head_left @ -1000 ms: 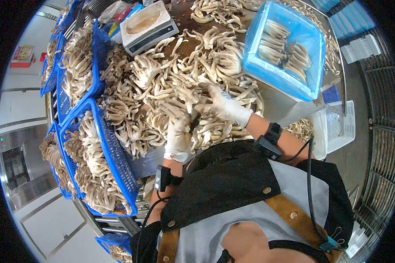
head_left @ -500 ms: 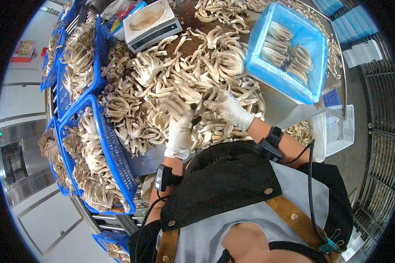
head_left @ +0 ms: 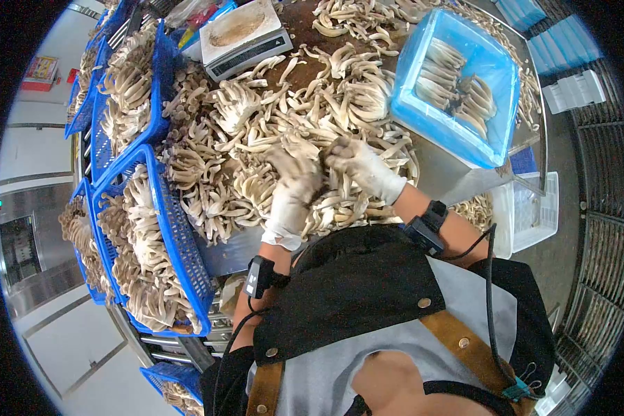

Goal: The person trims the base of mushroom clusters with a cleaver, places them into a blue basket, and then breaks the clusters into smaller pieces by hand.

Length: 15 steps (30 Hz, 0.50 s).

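Observation:
Both my hands wear white gloves and work close together over a heap of long-stemmed mushrooms (head_left: 246,111) on the table. My left hand (head_left: 295,180) is palm-down over the heap, its fingers smeared by motion. Just to its right, my right hand (head_left: 367,166) has its fingers curled in and pressed together, the fingertips darkened. I cannot tell what lies between them. Loose mushrooms and joined clusters surround both hands. Right of the heap stands a blue-lined tub (head_left: 403,83) with mushrooms laid in neat bundles.
On the left stand blue perforated baskets (head_left: 187,267) full of mushroom clusters. A scale (head_left: 246,35) with a soiled top sits at the back. Beyond the table's right edge is a white plastic crate (head_left: 537,208), lower down. Slatted racks (head_left: 607,208) line the far right.
My left hand has turned and drawn in toward my right hand; the dark object seen beside it earlier is now hidden. My right hand stays in nearly the same place.

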Each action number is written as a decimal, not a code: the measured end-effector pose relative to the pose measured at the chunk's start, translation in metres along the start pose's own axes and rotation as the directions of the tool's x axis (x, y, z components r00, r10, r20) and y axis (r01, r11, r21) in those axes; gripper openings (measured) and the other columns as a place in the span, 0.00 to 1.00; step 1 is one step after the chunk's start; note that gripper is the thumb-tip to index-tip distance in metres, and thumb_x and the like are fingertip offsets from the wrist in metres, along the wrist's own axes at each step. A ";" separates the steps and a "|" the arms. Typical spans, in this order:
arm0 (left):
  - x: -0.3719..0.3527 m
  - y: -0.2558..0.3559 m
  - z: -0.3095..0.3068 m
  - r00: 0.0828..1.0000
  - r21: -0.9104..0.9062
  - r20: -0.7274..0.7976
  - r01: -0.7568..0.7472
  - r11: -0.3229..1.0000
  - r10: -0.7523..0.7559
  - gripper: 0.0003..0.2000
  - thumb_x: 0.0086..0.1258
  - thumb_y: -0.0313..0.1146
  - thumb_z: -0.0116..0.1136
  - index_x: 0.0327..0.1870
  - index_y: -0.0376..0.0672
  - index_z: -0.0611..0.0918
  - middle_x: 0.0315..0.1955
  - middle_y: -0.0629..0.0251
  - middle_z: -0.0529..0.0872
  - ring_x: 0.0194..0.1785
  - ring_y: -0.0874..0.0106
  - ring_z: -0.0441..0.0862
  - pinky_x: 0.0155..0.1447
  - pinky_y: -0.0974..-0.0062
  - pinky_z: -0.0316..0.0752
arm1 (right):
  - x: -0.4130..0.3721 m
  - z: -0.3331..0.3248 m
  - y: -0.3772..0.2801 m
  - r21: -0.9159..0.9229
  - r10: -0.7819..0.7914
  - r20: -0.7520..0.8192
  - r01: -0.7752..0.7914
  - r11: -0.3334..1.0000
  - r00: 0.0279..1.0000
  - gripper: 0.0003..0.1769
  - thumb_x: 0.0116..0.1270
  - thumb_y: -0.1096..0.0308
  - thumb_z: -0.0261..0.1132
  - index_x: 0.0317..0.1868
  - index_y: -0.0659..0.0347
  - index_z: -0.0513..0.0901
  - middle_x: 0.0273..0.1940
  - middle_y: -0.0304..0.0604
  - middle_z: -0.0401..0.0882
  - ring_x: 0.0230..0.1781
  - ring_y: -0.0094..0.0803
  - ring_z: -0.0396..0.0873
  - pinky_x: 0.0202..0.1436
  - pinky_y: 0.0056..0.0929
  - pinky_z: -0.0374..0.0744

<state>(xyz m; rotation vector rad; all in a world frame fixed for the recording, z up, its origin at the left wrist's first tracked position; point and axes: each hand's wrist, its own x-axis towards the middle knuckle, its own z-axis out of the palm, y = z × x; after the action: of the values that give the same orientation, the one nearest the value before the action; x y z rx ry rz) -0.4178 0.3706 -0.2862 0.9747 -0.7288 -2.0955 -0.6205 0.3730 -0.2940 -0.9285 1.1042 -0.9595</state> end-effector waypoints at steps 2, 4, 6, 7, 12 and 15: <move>-0.012 0.021 0.013 0.995 -0.151 -0.072 0.059 0.987 -0.070 0.18 0.65 0.23 0.54 0.57 0.41 0.74 0.50 0.66 0.80 0.52 0.74 0.78 0.55 0.75 0.75 | 0.000 -0.005 -0.006 -0.216 -0.191 0.150 0.221 0.951 0.970 0.31 0.68 0.65 0.67 0.66 0.68 0.67 0.48 0.41 0.79 0.45 0.24 0.78 0.49 0.20 0.78; -0.007 0.005 -0.004 0.992 0.106 0.121 0.016 0.994 -0.029 0.15 0.67 0.25 0.56 0.55 0.40 0.75 0.43 0.68 0.82 0.48 0.72 0.81 0.55 0.72 0.78 | -0.014 0.019 -0.045 -0.090 0.204 0.170 -0.191 0.978 0.964 0.23 0.68 0.66 0.66 0.59 0.68 0.73 0.37 0.34 0.80 0.33 0.19 0.76 0.39 0.18 0.76; -0.001 -0.009 -0.017 1.000 0.182 0.029 0.000 0.983 -0.005 0.15 0.68 0.27 0.57 0.55 0.41 0.75 0.42 0.69 0.81 0.44 0.73 0.81 0.52 0.74 0.78 | -0.004 0.017 -0.019 -0.128 0.080 0.048 -0.073 0.989 0.996 0.21 0.68 0.67 0.66 0.57 0.68 0.73 0.31 0.31 0.77 0.31 0.17 0.74 0.32 0.17 0.72; -0.007 0.006 0.007 0.996 -0.032 -0.088 -0.036 0.999 0.033 0.18 0.68 0.27 0.58 0.58 0.41 0.74 0.43 0.68 0.81 0.42 0.75 0.79 0.49 0.77 0.77 | -0.003 0.013 -0.018 0.023 0.077 0.017 -0.078 0.997 0.997 0.21 0.68 0.68 0.66 0.57 0.69 0.73 0.33 0.33 0.78 0.32 0.18 0.75 0.33 0.17 0.73; -0.016 0.012 0.010 1.000 0.263 -0.006 0.015 0.965 -0.014 0.19 0.67 0.30 0.59 0.59 0.39 0.76 0.39 0.69 0.83 0.40 0.75 0.80 0.46 0.77 0.77 | -0.013 0.026 -0.019 0.170 0.111 0.170 -0.140 0.976 0.979 0.22 0.66 0.66 0.68 0.58 0.65 0.75 0.33 0.35 0.78 0.32 0.19 0.72 0.36 0.20 0.74; -0.019 0.025 0.024 0.996 0.168 -0.082 0.048 0.985 -0.034 0.18 0.65 0.29 0.58 0.56 0.38 0.78 0.38 0.70 0.83 0.39 0.76 0.79 0.43 0.79 0.74 | -0.010 0.015 -0.019 0.110 0.074 0.032 -0.077 0.991 0.997 0.24 0.66 0.65 0.68 0.58 0.69 0.75 0.33 0.35 0.78 0.30 0.19 0.71 0.37 0.21 0.74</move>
<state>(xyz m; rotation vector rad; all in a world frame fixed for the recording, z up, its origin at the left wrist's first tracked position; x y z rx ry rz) -0.4192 0.3750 -0.2470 1.1679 -0.8642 -2.0424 -0.6104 0.3783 -0.2699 -0.8019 1.0447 -0.9341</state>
